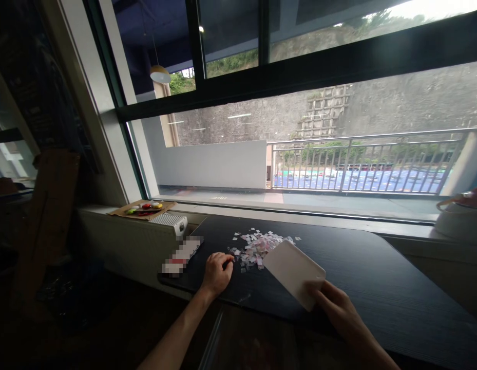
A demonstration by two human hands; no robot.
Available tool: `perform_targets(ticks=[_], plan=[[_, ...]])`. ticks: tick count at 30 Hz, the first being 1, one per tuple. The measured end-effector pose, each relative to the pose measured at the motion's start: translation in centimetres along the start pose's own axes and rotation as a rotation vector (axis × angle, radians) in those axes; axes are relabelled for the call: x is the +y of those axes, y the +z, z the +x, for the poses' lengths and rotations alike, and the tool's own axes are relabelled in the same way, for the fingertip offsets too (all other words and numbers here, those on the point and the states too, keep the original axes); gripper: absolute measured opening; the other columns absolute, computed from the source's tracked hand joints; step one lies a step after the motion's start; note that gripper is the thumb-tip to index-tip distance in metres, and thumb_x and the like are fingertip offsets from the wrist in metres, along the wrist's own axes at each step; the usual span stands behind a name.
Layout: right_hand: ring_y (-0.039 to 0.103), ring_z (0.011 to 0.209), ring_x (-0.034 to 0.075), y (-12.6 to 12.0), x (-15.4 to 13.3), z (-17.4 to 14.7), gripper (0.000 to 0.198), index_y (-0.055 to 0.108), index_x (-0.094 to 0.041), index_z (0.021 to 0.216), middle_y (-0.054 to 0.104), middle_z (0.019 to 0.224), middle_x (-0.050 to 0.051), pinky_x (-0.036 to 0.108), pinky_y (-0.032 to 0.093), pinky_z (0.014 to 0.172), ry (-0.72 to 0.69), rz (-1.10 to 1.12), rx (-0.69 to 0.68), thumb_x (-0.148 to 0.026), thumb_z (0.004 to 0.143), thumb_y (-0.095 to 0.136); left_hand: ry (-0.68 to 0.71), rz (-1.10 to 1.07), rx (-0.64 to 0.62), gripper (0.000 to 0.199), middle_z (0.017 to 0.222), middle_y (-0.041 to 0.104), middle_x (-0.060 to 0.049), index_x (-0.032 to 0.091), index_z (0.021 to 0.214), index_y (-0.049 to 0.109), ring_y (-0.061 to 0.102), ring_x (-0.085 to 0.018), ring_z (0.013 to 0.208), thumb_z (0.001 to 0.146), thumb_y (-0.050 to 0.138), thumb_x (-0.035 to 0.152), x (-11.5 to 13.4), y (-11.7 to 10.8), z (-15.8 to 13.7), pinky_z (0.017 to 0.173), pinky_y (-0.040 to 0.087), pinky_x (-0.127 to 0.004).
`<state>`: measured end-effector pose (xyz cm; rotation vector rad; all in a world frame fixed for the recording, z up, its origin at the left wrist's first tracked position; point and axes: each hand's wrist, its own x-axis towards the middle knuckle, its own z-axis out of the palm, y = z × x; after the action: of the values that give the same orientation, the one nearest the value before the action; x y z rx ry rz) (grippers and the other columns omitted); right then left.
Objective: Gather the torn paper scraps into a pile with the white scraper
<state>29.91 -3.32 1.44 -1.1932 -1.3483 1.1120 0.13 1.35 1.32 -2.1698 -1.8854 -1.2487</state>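
My right hand (336,307) grips one end of a white flat board (294,270) with rounded corners, holding it tilted over the dark table. The board's far edge reaches the right side of a pile of small, clear and whitish pieces (257,246), partly covering it. The pieces look like tiny packets or bits of film; their kind is too small to tell. My left hand (218,272) rests at the table's near edge, just left of the pile. Its fingers are curled closed, and whatever they may hold is hidden.
Around the pile spreads the black tabletop (361,262). A blurred-out phone-sized object (183,256) lies at its left corner. On the sill stand a white vented box (171,222) and a cardboard sheet (126,209) with colourful items. A white container (459,216) is far right, by the window.
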Motion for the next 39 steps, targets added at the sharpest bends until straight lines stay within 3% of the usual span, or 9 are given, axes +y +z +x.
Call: perform_targets(ticks=[7, 10, 13, 21, 26, 32, 39], plan=[[0.067, 0.093, 0.029, 3.1, 1.0, 2.3, 0.062, 0.064, -0.016, 0.099, 0.072, 0.098, 0.011, 0.040, 0.053, 0.083, -0.129, 0.054, 0.047, -0.069, 0.067, 0.060, 0.020, 0.020, 0.019, 0.021, 0.081, 0.069, -0.003, 0.021, 0.075, 0.069, 0.061, -0.021, 0.090, 0.071, 0.050, 0.014, 0.2, -0.1, 0.0, 0.090, 0.046, -0.040], [0.068, 0.086, 0.027, 4.7, 1.4, 3.9, 0.065, 0.062, -0.015, 0.101, 0.070, 0.099, 0.012, 0.039, 0.055, 0.079, -0.162, 0.008, 0.024, -0.070, 0.067, 0.058, 0.019, 0.034, 0.032, 0.022, 0.080, 0.069, -0.004, 0.020, 0.074, 0.069, 0.060, -0.021, 0.090, 0.071, 0.048, 0.013, 0.2, -0.1, -0.1, 0.090, 0.045, -0.040], [0.067, 0.083, 0.026, 5.6, 1.2, 4.6, 0.055, 0.063, -0.014, 0.095, 0.070, 0.095, 0.013, 0.036, 0.055, 0.073, -0.234, -0.140, 0.019, -0.063, 0.073, 0.057, 0.012, 0.049, 0.038, 0.023, 0.079, 0.068, -0.004, 0.020, 0.073, 0.068, 0.060, -0.021, 0.090, 0.071, 0.047, 0.012, 0.2, 0.0, -0.1, 0.089, 0.045, -0.039], [0.066, 0.081, 0.023, 6.0, -0.2, 3.3, 0.024, 0.067, -0.020, 0.086, 0.073, 0.091, 0.008, 0.032, 0.051, 0.072, -0.401, -0.390, 0.025, -0.037, 0.084, 0.050, 0.003, 0.050, 0.034, 0.023, 0.076, 0.067, -0.002, 0.021, 0.070, 0.067, 0.059, -0.021, 0.087, 0.069, 0.047, 0.010, 0.2, -0.1, -0.1, 0.086, 0.046, -0.037], [0.066, 0.080, 0.024, 6.0, -0.3, 3.2, 0.022, 0.067, -0.019, 0.086, 0.073, 0.087, 0.007, 0.032, 0.050, 0.072, -0.399, -0.466, 0.027, -0.032, 0.084, 0.050, 0.005, 0.056, 0.032, 0.024, 0.076, 0.067, -0.003, 0.021, 0.070, 0.068, 0.059, -0.021, 0.087, 0.069, 0.046, 0.010, 0.4, -0.1, -0.1, 0.085, 0.046, -0.037], [0.062, 0.076, 0.021, 6.4, -0.9, 2.9, 0.024, 0.065, -0.018, 0.083, 0.068, 0.083, 0.008, 0.030, 0.047, 0.070, -0.542, -0.495, -0.018, -0.026, 0.089, 0.043, 0.005, 0.062, 0.021, 0.023, 0.077, 0.067, -0.003, 0.019, 0.070, 0.068, 0.059, -0.022, 0.089, 0.069, 0.047, 0.010, 0.3, -0.1, -0.1, 0.086, 0.045, -0.038], [0.064, 0.076, 0.022, 6.3, -1.1, 2.6, 0.020, 0.066, -0.018, 0.082, 0.071, 0.082, 0.008, 0.030, 0.048, 0.070, -0.488, -0.465, 0.023, -0.025, 0.087, 0.047, 0.006, 0.044, 0.033, 0.024, 0.075, 0.067, -0.003, 0.020, 0.069, 0.068, 0.059, -0.021, 0.088, 0.068, 0.046, 0.010, 0.3, -0.1, -0.1, 0.086, 0.045, -0.037]])
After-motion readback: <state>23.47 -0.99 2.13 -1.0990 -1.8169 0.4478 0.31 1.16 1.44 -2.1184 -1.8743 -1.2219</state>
